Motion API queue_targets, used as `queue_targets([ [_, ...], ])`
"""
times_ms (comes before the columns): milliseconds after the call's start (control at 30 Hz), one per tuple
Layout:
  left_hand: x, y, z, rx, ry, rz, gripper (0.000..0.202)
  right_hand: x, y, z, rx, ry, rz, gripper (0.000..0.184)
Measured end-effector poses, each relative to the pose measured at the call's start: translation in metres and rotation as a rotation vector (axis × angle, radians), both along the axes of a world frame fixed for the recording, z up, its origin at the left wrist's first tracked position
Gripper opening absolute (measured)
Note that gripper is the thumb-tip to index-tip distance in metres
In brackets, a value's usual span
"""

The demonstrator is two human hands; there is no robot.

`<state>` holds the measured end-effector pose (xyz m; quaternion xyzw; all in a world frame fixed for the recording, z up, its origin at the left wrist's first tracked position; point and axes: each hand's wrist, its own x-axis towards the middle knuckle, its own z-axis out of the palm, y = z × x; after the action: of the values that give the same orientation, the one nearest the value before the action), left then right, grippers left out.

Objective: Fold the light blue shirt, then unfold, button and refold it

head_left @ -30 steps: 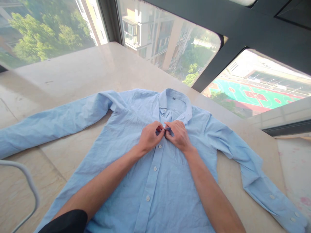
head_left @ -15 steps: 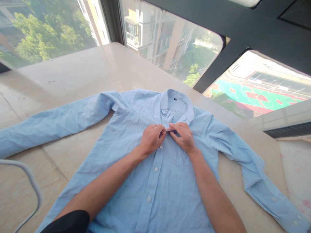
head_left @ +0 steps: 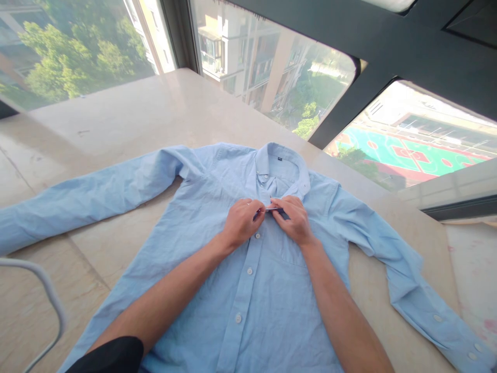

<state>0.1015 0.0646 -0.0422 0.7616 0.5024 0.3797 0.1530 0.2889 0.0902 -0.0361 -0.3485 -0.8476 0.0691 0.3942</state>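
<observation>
A light blue button-up shirt point(head_left: 287, 295) lies front side up, its sleeves spread to both sides. My left hand point(head_left: 243, 221) is closed in a pinch on the front placket just below the collar point(head_left: 263, 161). Opposite it, my right hand point(head_left: 292, 219) pinches the shirt's other front edge, with the fingertips of both hands almost meeting. Whatever button or buttonhole lies between the fingers is hidden. Below the hands, fastened white buttons run down the placket, the nearest being a small button point(head_left: 258, 235). The collar stands open at the neck.
The shirt rests on a beige stone ledge point(head_left: 128, 122) bordered by windows with a dark frame point(head_left: 337, 111). A white cable point(head_left: 54, 295) curves in at the lower left. At the right edge lies a pale cloth with pinkish spots point(head_left: 471, 269).
Hardly anything differs. Both hands keep their pinch at the same spot on the placket, with only a slight shift of the right fingers.
</observation>
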Motion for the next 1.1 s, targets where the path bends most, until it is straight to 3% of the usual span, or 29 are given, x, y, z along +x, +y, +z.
queue_targets([
  [267,-0.001,0.000,-0.002,0.092,-0.024,-0.006,0.008,0.001,-0.001,-0.001,-0.042,0.004,-0.016,0.032],
  [500,0.001,0.001,-0.001,0.075,-0.015,0.016,0.009,0.001,0.000,-0.004,-0.108,-0.015,-0.013,0.033],
  [667,0.001,0.001,0.002,-0.060,-0.177,0.047,0.013,0.000,0.000,0.001,-0.081,-0.023,-0.050,0.023],
  [800,0.000,0.003,0.006,-0.247,-0.389,0.069,0.017,-0.001,-0.008,0.021,-0.107,0.071,-0.137,0.016],
  [867,-0.001,0.004,0.008,-0.317,-0.471,0.071,0.019,-0.001,-0.013,0.034,-0.282,0.159,-0.212,0.016],
  [933,-0.001,0.006,0.008,-0.355,-0.523,0.069,0.020,-0.002,-0.016,0.044,-0.613,0.238,-0.240,0.021],
  [1033,-0.001,0.007,0.008,-0.370,-0.562,0.065,0.020,-0.006,-0.016,0.049,-1.150,0.342,-0.169,0.026],
  [1100,-0.001,0.008,0.008,-0.371,-0.570,0.065,0.020,-0.009,-0.015,0.046,-1.353,0.433,-0.138,0.023],
])
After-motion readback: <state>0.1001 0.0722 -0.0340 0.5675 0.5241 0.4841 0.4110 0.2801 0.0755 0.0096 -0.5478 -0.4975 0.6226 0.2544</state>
